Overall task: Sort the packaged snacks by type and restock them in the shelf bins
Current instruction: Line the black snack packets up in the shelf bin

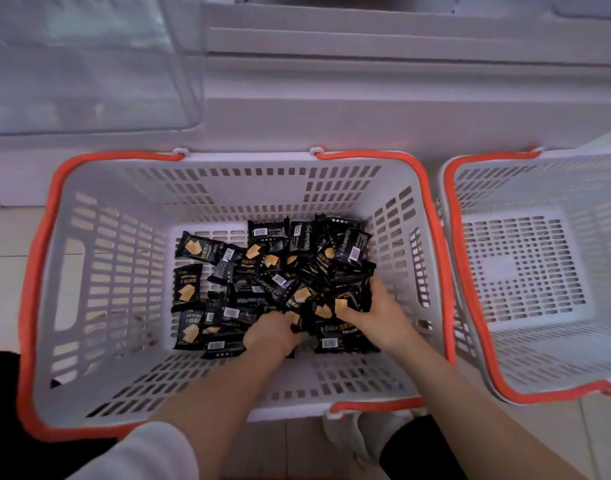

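Note:
A grey slotted basket with orange handles sits on the floor below me. On its bottom lies a pile of several black snack packets printed with golden crackers. My left hand reaches into the near side of the pile, its fingers curled down into the packets. My right hand is beside it on the right and grips a bunch of black packets between thumb and fingers. The fingertips of both hands are hidden among the wrappers.
A second grey basket with orange handles stands at the right with nothing visible inside. White shelving rises behind the baskets, with a clear plastic bin at the upper left. My legs and a white shoe are at the bottom.

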Demonstrator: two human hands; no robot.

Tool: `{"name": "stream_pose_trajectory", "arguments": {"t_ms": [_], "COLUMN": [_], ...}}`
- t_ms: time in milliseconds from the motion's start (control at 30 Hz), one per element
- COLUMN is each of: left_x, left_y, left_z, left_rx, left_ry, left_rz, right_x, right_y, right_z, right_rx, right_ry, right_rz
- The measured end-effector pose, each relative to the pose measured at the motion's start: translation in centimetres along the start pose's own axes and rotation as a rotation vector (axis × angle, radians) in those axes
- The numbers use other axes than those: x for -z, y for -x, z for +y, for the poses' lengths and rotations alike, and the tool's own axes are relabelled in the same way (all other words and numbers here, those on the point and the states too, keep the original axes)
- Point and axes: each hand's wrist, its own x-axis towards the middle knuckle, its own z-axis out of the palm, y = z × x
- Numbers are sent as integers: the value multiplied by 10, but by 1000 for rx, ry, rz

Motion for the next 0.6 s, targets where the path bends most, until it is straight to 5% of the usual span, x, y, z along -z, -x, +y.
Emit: {"name": "stream_pose_trajectory", "arguments": {"t_ms": [167, 367, 600], "left_x": [-5, -8, 3], "left_y": [-11, -28, -35], "left_z": [-4, -22, -32], "left_rx": [39, -300, -534], "left_ry": [-50, -346, -514], "left_rz": [90, 266, 230], "right_x": [3, 6, 1], "right_y": [6, 11, 9], "right_z": [-4, -6, -7], "right_rx": [5, 1, -23], "right_ry": [-56, -53, -49], "right_rz": [-11, -14, -30]}}
